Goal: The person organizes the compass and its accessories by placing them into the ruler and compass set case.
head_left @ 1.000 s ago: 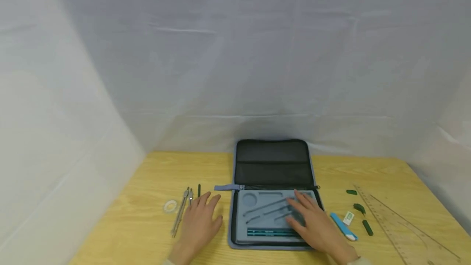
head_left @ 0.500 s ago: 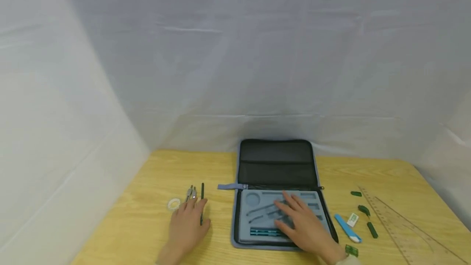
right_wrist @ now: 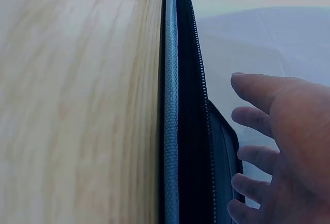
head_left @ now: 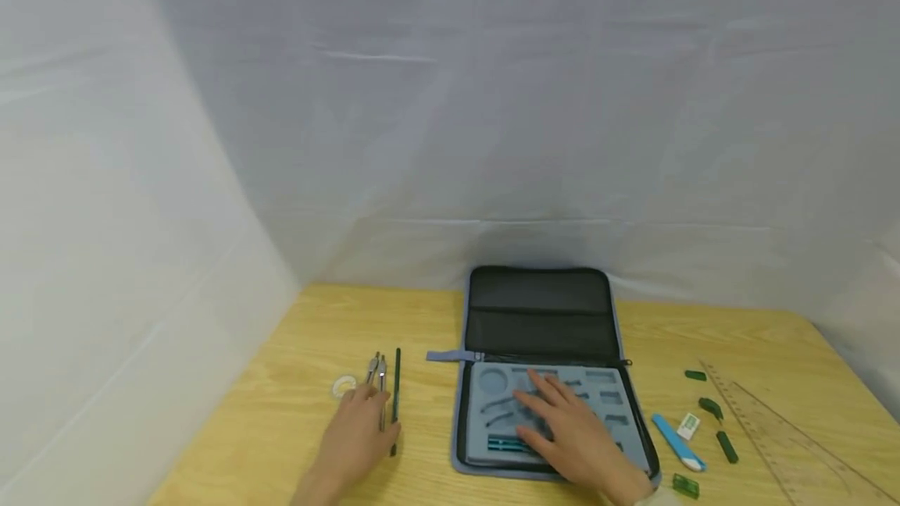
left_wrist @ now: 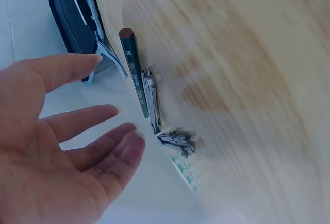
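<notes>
Left hand (head_left: 354,434), fingers apart, grips nothing; compasses (head_left: 382,370) at its one o'clock, pencil (head_left: 397,390) at two.
Best pinched singly, mid-shaft; the hand hides the compasses' lower ends. Right hand (head_left: 573,434), fingers spread over tray (head_left: 480,412) at three o'clock; contact unclear. Set square (head_left: 782,432) cut off, frame's four o'clock.

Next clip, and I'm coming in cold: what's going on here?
A person has the left hand over two metal compasses, beside a dark green pencil, its fingers relaxed and holding nothing. The right hand is spread over the grey foam tray of an open zip case, also holding nothing. Many of the tray's slots are unfilled, while an eraser and a clear set square lie to the case's right.
</notes>
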